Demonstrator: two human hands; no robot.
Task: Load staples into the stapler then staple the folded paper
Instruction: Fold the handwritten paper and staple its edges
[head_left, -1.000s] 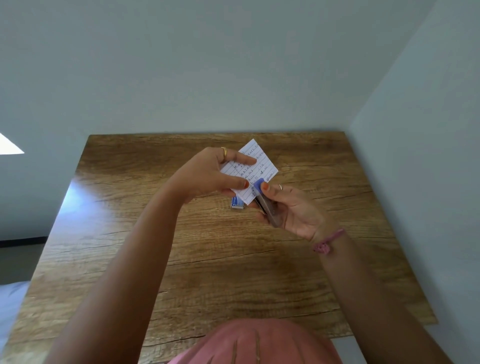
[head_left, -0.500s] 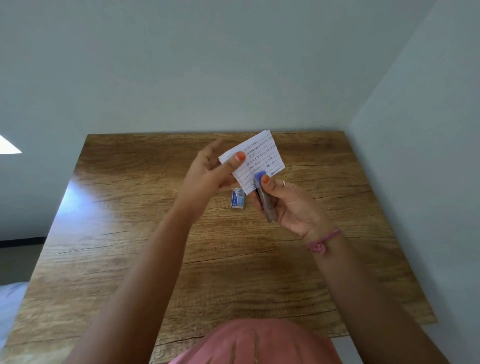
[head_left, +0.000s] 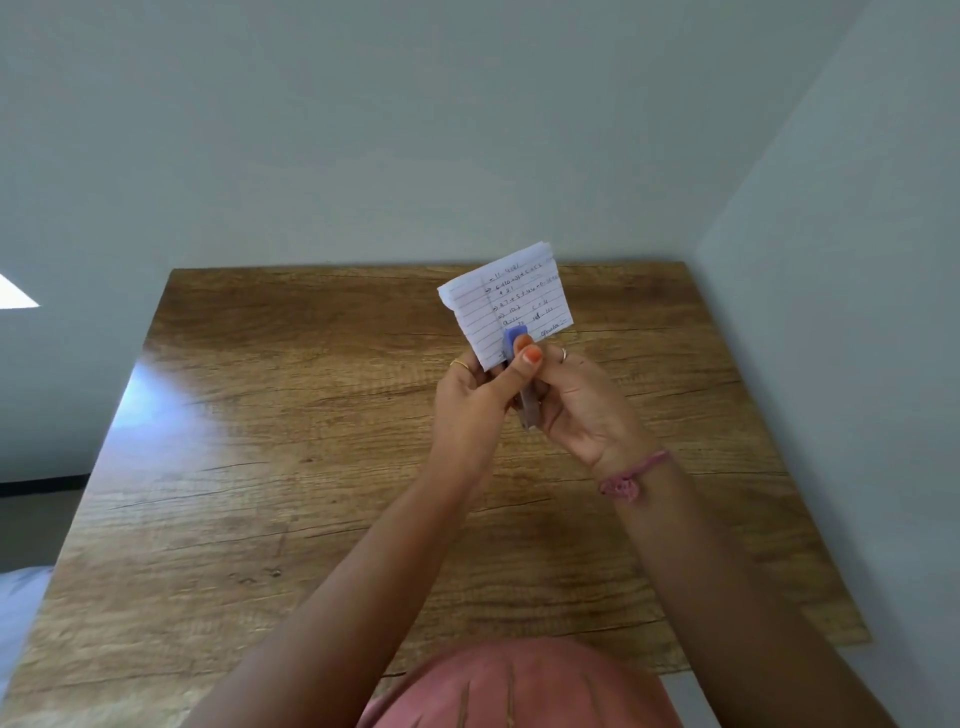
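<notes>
A folded, lined paper (head_left: 511, 304) with handwriting stands upright above both hands over the wooden table (head_left: 291, 467). A small blue stapler (head_left: 517, 338) clamps its lower edge, its grey body running down between the palms. My right hand (head_left: 582, 405) wraps around the stapler, thumb pressing on the blue top. My left hand (head_left: 470, 400) closes in from the left, its thumb also on the stapler's top beside the paper's bottom corner. The staple box is hidden behind my hands.
Grey walls stand close behind and to the right of the table. A pink bracelet (head_left: 631, 478) circles my right wrist. Pink clothing (head_left: 519, 691) fills the bottom edge.
My left hand let go of the paper's upper left edge and dropped onto the stapler beside my right thumb. The staple box on the table is now covered by my hands.
</notes>
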